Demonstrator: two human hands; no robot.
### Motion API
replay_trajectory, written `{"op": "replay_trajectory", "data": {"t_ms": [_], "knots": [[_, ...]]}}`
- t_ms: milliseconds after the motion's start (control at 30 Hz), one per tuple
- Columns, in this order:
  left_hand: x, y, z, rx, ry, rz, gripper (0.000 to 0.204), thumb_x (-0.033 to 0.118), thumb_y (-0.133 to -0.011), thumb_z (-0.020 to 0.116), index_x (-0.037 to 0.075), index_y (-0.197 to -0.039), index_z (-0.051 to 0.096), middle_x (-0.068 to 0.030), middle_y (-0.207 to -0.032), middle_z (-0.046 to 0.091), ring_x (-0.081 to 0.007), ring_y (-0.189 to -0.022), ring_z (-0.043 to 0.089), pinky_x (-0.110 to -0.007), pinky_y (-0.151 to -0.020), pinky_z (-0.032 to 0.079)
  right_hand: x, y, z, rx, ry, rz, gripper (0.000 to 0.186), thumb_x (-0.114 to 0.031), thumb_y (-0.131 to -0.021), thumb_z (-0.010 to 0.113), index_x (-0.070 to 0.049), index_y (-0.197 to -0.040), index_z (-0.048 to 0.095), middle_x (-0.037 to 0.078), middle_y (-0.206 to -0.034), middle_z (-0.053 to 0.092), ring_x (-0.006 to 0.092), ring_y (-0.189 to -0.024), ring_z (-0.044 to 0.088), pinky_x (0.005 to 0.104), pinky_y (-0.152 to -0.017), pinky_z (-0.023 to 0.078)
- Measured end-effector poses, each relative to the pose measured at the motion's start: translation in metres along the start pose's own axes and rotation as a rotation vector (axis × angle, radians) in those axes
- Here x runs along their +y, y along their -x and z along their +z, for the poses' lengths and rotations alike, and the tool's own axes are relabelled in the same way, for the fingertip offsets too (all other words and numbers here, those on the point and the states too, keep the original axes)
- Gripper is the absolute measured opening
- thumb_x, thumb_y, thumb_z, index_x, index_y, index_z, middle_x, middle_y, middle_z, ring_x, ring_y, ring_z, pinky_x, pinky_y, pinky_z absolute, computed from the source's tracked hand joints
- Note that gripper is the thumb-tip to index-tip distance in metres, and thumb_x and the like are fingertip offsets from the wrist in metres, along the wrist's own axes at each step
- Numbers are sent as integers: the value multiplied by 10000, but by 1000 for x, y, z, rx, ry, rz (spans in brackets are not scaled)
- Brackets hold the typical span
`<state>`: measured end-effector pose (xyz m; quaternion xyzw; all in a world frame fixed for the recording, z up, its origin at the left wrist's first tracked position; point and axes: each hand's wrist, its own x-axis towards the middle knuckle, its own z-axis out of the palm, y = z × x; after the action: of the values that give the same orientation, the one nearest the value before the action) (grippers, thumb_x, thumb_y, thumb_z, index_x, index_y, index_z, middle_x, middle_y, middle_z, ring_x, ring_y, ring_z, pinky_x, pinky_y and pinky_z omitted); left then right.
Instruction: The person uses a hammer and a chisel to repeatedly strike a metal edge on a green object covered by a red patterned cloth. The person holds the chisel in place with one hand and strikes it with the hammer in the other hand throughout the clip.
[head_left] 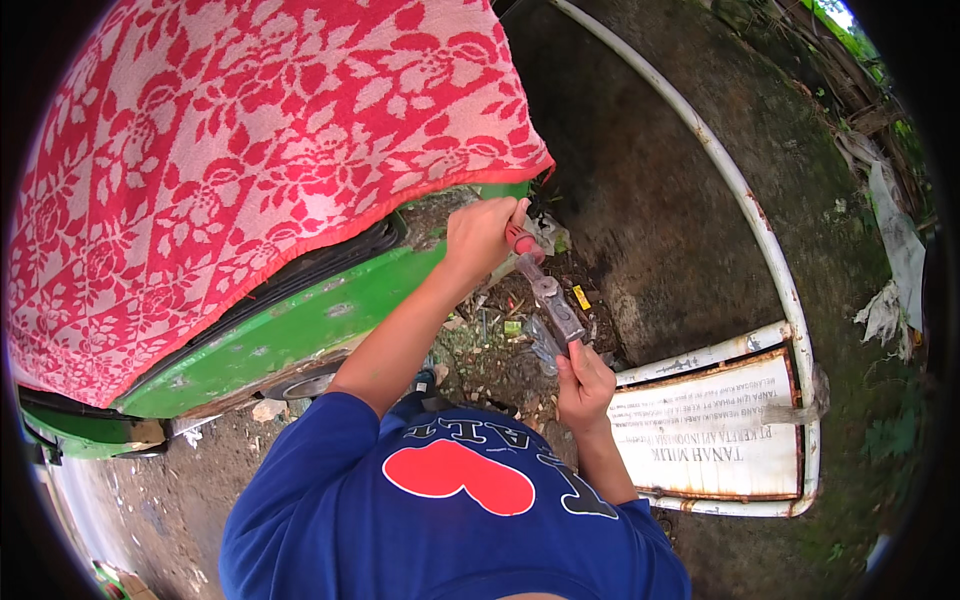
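Over littered ground, wrench [552, 300] near-upright, red-handled end up.

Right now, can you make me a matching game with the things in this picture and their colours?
Things:
1. flowery cloth
2. vehicle body
3. shirt
4. fallen sign

Colours:
A. blue with a red heart
B. white with rusty edges
C. red and white
D. green

Pairs: 1-C, 2-D, 3-A, 4-B
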<state>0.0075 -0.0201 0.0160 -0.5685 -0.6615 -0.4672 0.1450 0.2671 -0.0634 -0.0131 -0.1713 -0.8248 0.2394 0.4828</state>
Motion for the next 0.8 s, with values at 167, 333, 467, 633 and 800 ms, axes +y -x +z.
{"op": "replay_trajectory", "data": {"t_ms": [167,333,467,633,800], "knots": [[0,-3,-2,-6,28,-60,380,310,-964,562,58,-687,499,-143,-637,533,-371,-602,549,-460,-542,414,-4,3,8,246,-406,-81,495,39,-930,546,-16,-1417,476,109,-785,616,122,-570,508,254,-519,459],[-2,0,-1,8,6,-44,380,307,-963,563,56,-686,496,-149,-628,523,-375,-599,545,-459,-541,412,3,-5,3,72,-151,51,487,5,-945,546,1,-1424,456,81,-769,606,110,-564,501,250,-528,455],[0,0,1,10,18,-55,371,301,-962,565,56,-688,514,-153,-627,535,-378,-612,556,-459,-541,414,6,-6,5,81,-124,62,496,19,-936,555,21,-1420,449,68,-756,595,96,-562,501,243,-530,439],[7,-13,-2,-43,-16,-148,364,332,-962,543,65,-715,557,-146,-683,609,-379,-658,601,-475,-582,446,6,-8,1,144,-187,149,469,-9,-959,521,50,-1417,440,55,-758,586,89,-585,504,240,-528,433],[9,-17,5,-59,-20,-184,411,382,-980,506,72,-721,584,-170,-680,615,-397,-660,605,-495,-595,449,10,-31,3,46,-71,193,472,-24,-969,514,42,-1428,427,46,-724,570,90,-572,499,247,-514,426]]}}
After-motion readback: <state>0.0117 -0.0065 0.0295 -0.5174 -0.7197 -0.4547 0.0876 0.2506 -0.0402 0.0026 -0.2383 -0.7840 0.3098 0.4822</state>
